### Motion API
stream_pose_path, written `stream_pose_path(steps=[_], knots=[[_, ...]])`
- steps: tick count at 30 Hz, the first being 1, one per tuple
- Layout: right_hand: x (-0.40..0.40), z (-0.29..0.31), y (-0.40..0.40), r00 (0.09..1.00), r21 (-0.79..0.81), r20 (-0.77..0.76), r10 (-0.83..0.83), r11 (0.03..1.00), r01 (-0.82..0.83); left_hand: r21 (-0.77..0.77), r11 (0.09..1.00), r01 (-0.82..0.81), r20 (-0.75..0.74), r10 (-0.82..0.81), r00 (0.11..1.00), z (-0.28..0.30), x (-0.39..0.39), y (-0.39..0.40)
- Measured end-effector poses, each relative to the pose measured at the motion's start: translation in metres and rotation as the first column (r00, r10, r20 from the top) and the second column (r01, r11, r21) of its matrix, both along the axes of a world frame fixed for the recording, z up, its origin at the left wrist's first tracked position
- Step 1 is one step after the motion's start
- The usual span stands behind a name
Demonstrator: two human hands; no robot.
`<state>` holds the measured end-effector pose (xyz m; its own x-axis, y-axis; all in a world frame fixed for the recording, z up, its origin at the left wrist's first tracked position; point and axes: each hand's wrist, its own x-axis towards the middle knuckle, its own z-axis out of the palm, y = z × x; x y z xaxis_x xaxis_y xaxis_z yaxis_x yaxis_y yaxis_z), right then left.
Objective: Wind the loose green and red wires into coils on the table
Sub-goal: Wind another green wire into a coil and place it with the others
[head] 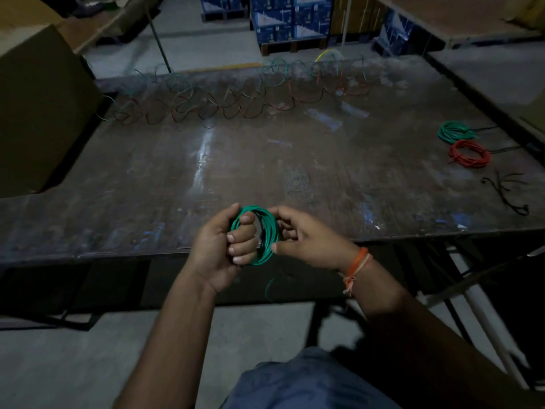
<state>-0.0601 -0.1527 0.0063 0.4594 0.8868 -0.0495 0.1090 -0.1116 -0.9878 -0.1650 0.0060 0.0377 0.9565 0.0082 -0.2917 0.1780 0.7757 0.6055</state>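
Both hands, left hand [227, 240] and right hand [306, 236], grip a nearly wound green wire coil [261, 231]; a finished green wire coil [454, 131] and red wire coil [469, 153] lie near the worn dark table [177, 172]'s right edge; loose green and red wires [236, 95], seemingly many, remain along the far edge.

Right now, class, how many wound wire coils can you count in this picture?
3. A green coil in hand, held by the left hand and right hand; a green coil and a red coil on the table's right side.
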Motion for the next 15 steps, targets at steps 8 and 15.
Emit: stream_pose_path(steps=[8, 15], knots=[[0.012, -0.024, -0.015, 0.93, -0.035, 0.171, -0.325, 0.941, 0.336, -0.377, 0.919, 0.112, 0.253, -0.014, 0.967, -0.02, -0.012, 0.025], [-0.006, -0.019, -0.034, 0.795, -0.446, 0.561, 0.23, 0.893, 0.056, -0.229, 0.869, -0.439, 0.114, 0.472, 0.874, -0.022, 0.001, 0.021]])
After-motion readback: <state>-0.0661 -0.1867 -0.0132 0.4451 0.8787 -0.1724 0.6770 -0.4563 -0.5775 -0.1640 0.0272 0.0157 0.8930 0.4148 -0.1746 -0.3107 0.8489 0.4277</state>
